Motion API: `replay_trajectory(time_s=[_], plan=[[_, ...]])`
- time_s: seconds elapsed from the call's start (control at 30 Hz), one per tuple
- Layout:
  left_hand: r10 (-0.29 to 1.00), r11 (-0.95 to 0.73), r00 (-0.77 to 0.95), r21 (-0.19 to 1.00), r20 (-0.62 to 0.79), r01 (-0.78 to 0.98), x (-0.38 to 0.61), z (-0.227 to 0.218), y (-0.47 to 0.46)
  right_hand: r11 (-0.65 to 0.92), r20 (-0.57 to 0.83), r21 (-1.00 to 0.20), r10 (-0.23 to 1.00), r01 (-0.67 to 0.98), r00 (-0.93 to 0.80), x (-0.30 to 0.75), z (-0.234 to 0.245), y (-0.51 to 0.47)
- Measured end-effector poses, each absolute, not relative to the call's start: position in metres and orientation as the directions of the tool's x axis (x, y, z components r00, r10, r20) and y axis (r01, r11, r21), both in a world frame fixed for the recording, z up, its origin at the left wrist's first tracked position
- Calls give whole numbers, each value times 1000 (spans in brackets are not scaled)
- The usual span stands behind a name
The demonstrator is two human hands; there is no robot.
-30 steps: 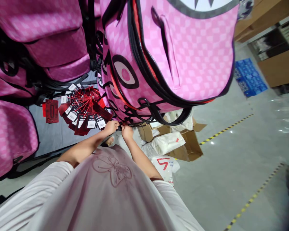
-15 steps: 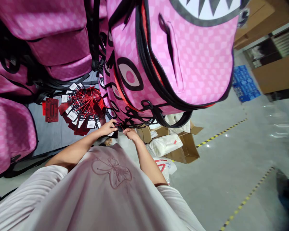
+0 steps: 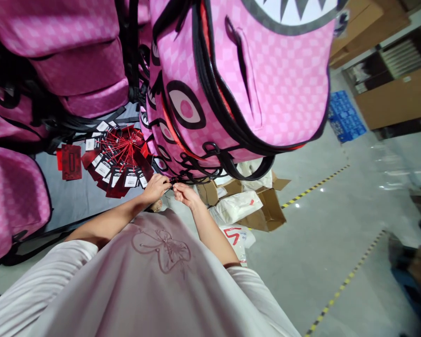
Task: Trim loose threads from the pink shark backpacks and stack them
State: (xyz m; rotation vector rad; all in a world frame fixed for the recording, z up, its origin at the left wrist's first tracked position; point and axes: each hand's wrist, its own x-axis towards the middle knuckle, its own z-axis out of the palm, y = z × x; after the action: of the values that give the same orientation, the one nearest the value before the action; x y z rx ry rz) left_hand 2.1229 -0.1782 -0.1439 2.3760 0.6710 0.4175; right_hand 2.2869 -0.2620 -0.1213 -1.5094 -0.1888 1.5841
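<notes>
My left hand (image 3: 156,188) and my right hand (image 3: 185,194) meet just under the lower ends of a stack of pink checkered backpacks. Both are closed in a pinch, fingertips almost touching, on a thin tag cord that is mostly hidden now. Right above them are the black carry handles of the lower bags. The top backpack (image 3: 280,89) has a shark-mouth print, an eye patch and a partly open zipper with red lining. Left of my hands, a fan of hang tags (image 3: 130,178) with red cords lies on the grey table surface (image 3: 68,199).
More pink backpacks (image 3: 80,70) stand at the left, one (image 3: 17,201) near the table's front. A dark red tag (image 3: 72,161) lies apart from the fan. An open carton (image 3: 266,213) with white plastic packages (image 3: 235,208) is on the floor. Yellow-black tape (image 3: 315,186) crosses the floor.
My hands have come closer together; the red cord seen stretched between them is now largely hidden by fingers. The dark tag under my left hand no longer shows. The view has shifted slightly.
</notes>
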Motion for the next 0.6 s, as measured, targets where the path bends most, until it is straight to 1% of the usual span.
replay_trajectory(time_s=[0.07, 0.1, 0.17, 0.23, 0.33, 0.37, 0.43, 0.6], plan=[[517, -733, 842, 590, 156, 340, 2126, -143, -180, -533, -705, -674, 670, -511, 232, 2284, -125, -261], [508, -737, 847, 588, 154, 335, 2127, -143, -182, -510, -697, -687, 662, -518, 273, 2282, -127, -260], [489, -711, 864, 627, 118, 317, 2130, -143, -184, -468, -683, -708, 643, -529, 346, 2279, -133, -260], [506, -633, 860, 702, 57, 326, 2134, -143, -186, -439, -678, -717, 622, -542, 392, 2277, -138, -261], [631, -435, 772, 787, -80, 437, 2139, -143, -185, -400, -673, -722, 596, -564, 438, 2273, -145, -261], [663, -373, 738, 799, -126, 471, 2140, -143, -185, -385, -668, -726, 591, -569, 453, 2272, -147, -261], [686, -294, 701, 806, -195, 513, 2142, -144, -183, -354, -650, -742, 589, -570, 481, 2268, -151, -260], [680, -237, 683, 801, -268, 550, 2143, -146, -183, -278, -572, -804, 602, -525, 557, 2258, -164, -253]])
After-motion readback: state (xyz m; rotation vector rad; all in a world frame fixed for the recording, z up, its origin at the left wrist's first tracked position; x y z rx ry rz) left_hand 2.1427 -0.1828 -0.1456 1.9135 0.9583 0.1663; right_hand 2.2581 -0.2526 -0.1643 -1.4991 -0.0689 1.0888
